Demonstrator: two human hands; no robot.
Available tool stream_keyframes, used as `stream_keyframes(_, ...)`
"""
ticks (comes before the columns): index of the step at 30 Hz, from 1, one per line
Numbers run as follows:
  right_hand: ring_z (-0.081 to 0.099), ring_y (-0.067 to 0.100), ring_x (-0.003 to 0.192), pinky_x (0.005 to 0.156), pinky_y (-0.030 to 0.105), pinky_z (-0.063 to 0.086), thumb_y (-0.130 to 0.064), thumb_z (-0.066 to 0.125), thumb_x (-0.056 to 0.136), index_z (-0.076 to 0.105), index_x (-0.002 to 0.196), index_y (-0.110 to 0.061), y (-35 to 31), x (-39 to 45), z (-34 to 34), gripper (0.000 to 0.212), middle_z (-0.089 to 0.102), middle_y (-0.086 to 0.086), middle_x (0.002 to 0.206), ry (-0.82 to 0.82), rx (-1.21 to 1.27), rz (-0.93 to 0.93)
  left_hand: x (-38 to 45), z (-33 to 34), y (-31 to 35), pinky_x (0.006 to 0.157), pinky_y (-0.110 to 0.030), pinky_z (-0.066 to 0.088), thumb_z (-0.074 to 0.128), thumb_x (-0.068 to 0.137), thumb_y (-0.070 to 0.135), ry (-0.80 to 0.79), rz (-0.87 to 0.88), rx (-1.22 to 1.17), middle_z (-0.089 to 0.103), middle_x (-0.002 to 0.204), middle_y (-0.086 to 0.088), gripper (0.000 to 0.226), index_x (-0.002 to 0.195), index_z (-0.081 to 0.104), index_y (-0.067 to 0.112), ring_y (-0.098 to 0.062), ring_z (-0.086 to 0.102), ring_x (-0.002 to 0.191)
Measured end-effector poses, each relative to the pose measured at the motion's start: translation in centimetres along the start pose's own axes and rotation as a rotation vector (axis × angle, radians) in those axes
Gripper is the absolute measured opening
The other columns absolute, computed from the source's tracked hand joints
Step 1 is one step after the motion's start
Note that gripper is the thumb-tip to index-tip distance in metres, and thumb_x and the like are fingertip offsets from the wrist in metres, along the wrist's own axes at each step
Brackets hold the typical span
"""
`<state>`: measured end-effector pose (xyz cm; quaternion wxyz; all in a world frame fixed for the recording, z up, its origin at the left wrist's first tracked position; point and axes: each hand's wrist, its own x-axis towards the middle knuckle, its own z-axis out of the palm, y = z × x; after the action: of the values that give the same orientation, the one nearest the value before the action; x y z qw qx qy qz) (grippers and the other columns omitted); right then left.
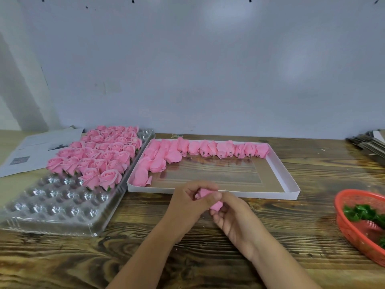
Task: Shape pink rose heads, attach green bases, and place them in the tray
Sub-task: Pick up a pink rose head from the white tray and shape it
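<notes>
In the head view, a pink rose head [210, 200] is held above the wooden surface [145, 236] near the centre of the frame. It is gripped from both sides: the fingers of the left hand [192, 202] are curled round its upper part, and the right hand [233, 215] is pinching its lower end.

At about 10 o'clock from the hands, a clear plastic tray [58, 207] is seen, its far cups filled with finished roses [100, 157] on green bases, its near cups bare.

At 12 o'clock, just beyond the hands, a shallow white box [291, 180] is lying, with unshaped pink heads [208, 149] lined along its far and left walls.

At 3 o'clock, a red basket [354, 236] holding green bases [358, 212] is cut by the frame edge.

Printed paper [37, 151] is partly covered by the tray at the far left.
</notes>
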<state>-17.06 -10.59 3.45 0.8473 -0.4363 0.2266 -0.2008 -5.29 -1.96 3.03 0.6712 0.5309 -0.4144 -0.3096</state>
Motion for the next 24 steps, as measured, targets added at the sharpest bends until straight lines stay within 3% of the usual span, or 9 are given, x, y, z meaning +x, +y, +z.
stream_keyframes(6, 0.055, 0.011, 0.058, 0.054, 0.02, 0.05, -0.016, 0.061, 0.091, 0.078, 0.089, -0.006, -0.44, 0.05, -0.39, 0.02, 0.068, 0.012, 0.082, 0.006, -0.003, 0.078, -0.4, -0.97, 0.16, 0.08, -0.019, 0.056, 0.086, 0.077, 0.015, -0.034, 0.088, 0.185, 0.078, 0.103, 0.004, 0.023, 0.095, 0.079, 0.028, -0.013, 0.074, 0.096)
stream_keyframes(14, 0.055, 0.013, 0.064, 0.055, 0.021, 0.048, -0.02, 0.062, 0.092, 0.075, 0.098, -0.005, -0.74, 0.27, -0.86, 0.021, 0.066, 0.016, 0.091, 0.061, -0.054, 0.073, -0.44, -0.87, 0.16, 0.088, -0.02, 0.056, 0.084, 0.075, 0.029, -0.062, 0.061, 0.243, 0.076, 0.112, 0.011, 0.029, 0.101, 0.077, 0.041, -0.01, 0.071, 0.108)
stream_keyframes(24, 0.057, 0.013, 0.058, 0.051, 0.021, 0.048, -0.024, 0.06, 0.095, 0.069, 0.11, 0.001, -0.31, 0.55, -0.94, 0.03, 0.063, 0.011, 0.073, 0.11, -0.221, -0.021, -0.39, -0.79, 0.07, 0.084, -0.015, 0.054, 0.084, 0.08, 0.016, -0.044, 0.065, 0.29, 0.077, 0.105, 0.012, 0.033, 0.098, 0.077, 0.042, -0.007, 0.072, 0.101)
